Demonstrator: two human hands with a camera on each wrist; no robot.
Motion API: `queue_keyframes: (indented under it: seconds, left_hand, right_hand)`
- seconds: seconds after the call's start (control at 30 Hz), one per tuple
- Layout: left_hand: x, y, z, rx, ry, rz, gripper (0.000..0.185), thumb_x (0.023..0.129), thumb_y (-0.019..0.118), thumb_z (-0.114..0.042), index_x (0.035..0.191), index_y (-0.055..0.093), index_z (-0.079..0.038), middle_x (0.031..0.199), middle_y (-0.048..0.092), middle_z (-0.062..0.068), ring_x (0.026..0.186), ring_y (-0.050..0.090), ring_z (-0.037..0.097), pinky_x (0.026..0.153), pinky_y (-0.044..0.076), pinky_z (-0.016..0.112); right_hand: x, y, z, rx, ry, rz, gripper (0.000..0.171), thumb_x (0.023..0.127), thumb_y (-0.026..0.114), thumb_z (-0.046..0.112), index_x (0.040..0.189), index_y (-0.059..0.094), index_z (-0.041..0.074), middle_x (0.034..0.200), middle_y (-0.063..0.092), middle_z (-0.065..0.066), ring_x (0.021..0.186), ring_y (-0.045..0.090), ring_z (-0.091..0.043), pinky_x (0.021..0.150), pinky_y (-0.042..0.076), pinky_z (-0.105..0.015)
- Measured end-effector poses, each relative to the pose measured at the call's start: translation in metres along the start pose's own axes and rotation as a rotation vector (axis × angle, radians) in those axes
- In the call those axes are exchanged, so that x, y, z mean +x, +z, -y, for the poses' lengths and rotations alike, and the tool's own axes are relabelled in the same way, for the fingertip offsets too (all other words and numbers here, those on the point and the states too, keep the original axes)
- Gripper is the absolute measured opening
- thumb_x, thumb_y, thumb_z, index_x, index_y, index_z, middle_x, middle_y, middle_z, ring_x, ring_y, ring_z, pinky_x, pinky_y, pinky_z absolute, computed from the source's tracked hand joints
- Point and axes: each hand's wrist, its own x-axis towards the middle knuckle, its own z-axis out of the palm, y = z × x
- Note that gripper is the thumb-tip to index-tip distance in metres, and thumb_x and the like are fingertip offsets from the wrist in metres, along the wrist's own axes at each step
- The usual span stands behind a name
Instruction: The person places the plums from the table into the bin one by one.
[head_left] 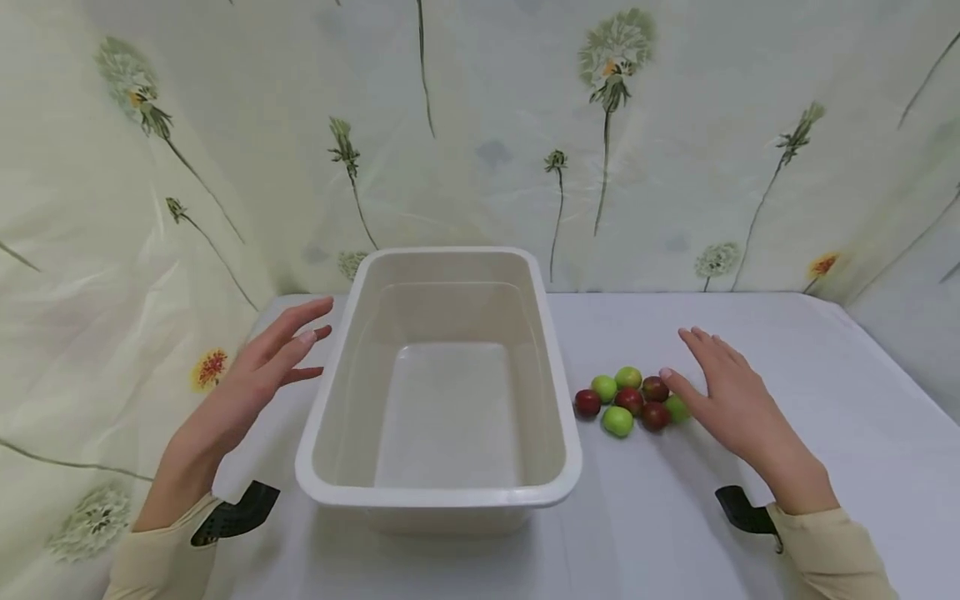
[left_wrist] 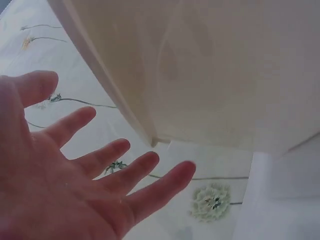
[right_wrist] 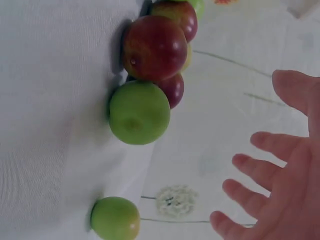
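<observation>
We see a cluster of small red and green fruits (head_left: 630, 400) lying on the white table (head_left: 787, 375), just to the right of the cream plastic tub (head_left: 442, 500), which serves as our landmark at the middle of the table. The fruits touch one another in a tight bunch; in the right wrist view a red one (right_wrist: 155, 47) sits against a green one (right_wrist: 139, 113), with another green one (right_wrist: 116, 218) a little apart. Our right hand (head_left: 731, 400) hovers just right of the bunch, farther from the tub than the fruits, fingers straight and spread, holding nothing; whether the thumb touches the nearest fruit we cannot tell. On the tub's other side, our left hand (head_left: 258, 371) is raised beside its left wall, fingers (left_wrist: 125, 172) spread and relaxed, palm toward the tub, near it but not touching. The tub itself shows nothing inside. Behind the tub hangs a pale curtain (head_left: 675, 125) printed with dandelions.
</observation>
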Motion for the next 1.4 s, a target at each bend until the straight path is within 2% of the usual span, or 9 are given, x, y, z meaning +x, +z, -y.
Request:
queue_keyframes:
  seconds: [0.07,0.17,0.27,0.4,0.77,0.9,1.0,1.17,1.4]
  left_hand:
    - [0.000,0.001,-0.001,-0.033,-0.004,0.029,0.045,0.107,0.040,-0.029,0.152,0.036,-0.025,0.155,0.030,-0.006,0.140,0.035,0.020,0.096,0.049,0.033]
    - [0.000,0.002,0.001,-0.038,-0.021,0.051,0.047,0.106,0.042,-0.029,0.152,0.036,-0.025,0.154,0.033,-0.005,0.136,0.041,0.019,0.097,0.047,0.040]
    - [0.000,0.003,0.003,-0.025,-0.028,0.051,0.047,0.106,0.044,-0.028,0.152,0.036,-0.025,0.151,0.037,-0.004,0.131,0.047,0.018,0.097,0.044,0.049]
    - [0.001,0.002,0.007,-0.020,-0.027,0.051,0.048,0.105,0.045,-0.026,0.152,0.035,-0.026,0.150,0.039,-0.002,0.129,0.049,0.018,0.095,0.043,0.050]
    - [0.003,0.006,0.014,-0.054,-0.034,0.065,0.050,0.105,0.046,-0.023,0.153,0.033,-0.024,0.148,0.042,0.004,0.127,0.050,0.023,0.092,0.047,0.046]
    - [0.004,0.009,0.016,-0.072,-0.034,0.064,0.051,0.104,0.047,-0.022,0.153,0.033,-0.024,0.147,0.043,0.008,0.126,0.051,0.024,0.093,0.048,0.045]
    - [0.005,0.010,0.018,-0.076,-0.034,0.065,0.051,0.104,0.047,-0.023,0.153,0.033,-0.024,0.148,0.042,0.008,0.126,0.051,0.022,0.096,0.045,0.052]
    - [0.006,0.012,0.019,-0.079,-0.030,0.061,0.050,0.105,0.046,-0.023,0.153,0.034,-0.025,0.150,0.039,0.004,0.125,0.052,0.020,0.097,0.040,0.061]
    - [0.007,0.013,0.019,-0.088,-0.045,0.042,0.049,0.105,0.046,-0.026,0.153,0.034,-0.025,0.154,0.033,0.000,0.125,0.051,0.021,0.093,0.047,0.046]
  right_hand:
    - [0.001,-0.003,-0.002,0.037,0.001,-0.015,0.073,0.102,0.050,0.043,0.153,0.024,-0.001,0.154,0.024,-0.030,0.139,0.019,-0.052,0.105,0.019,-0.071]
    - [0.000,-0.007,-0.006,0.096,0.013,-0.033,0.067,0.102,0.051,0.040,0.152,0.030,0.001,0.152,0.030,-0.029,0.135,0.027,-0.053,0.102,0.025,-0.070]
    - [-0.001,-0.011,-0.012,0.145,0.041,-0.037,0.064,0.101,0.051,0.042,0.152,0.034,0.007,0.149,0.035,-0.028,0.131,0.033,-0.053,0.096,0.031,-0.070]
    - [0.000,-0.012,-0.026,0.178,0.076,-0.031,0.062,0.100,0.053,0.043,0.151,0.038,0.012,0.146,0.040,-0.028,0.126,0.039,-0.056,0.091,0.037,-0.069]
    - [-0.006,-0.014,-0.067,0.213,0.075,0.050,0.056,0.099,0.061,0.032,0.143,0.046,0.002,0.139,0.047,-0.028,0.124,0.044,-0.049,0.096,0.039,-0.062]
    - [-0.011,-0.015,-0.082,0.212,0.065,0.071,0.054,0.098,0.063,0.030,0.141,0.049,0.001,0.137,0.051,-0.026,0.122,0.047,-0.045,0.091,0.048,-0.026]
    - [-0.013,-0.015,-0.090,0.212,0.066,0.101,0.055,0.097,0.064,0.030,0.140,0.050,0.000,0.136,0.052,-0.026,0.123,0.046,-0.042,0.078,0.039,-0.006]
    - [-0.015,-0.012,-0.098,0.206,0.082,0.150,0.056,0.096,0.065,0.030,0.140,0.048,-0.002,0.137,0.051,-0.026,0.123,0.047,-0.041,0.078,0.039,-0.006]
    - [-0.017,-0.008,-0.102,0.196,0.110,0.184,0.055,0.096,0.065,0.027,0.139,0.049,-0.002,0.135,0.052,-0.027,0.119,0.048,-0.042,0.080,0.047,-0.022]
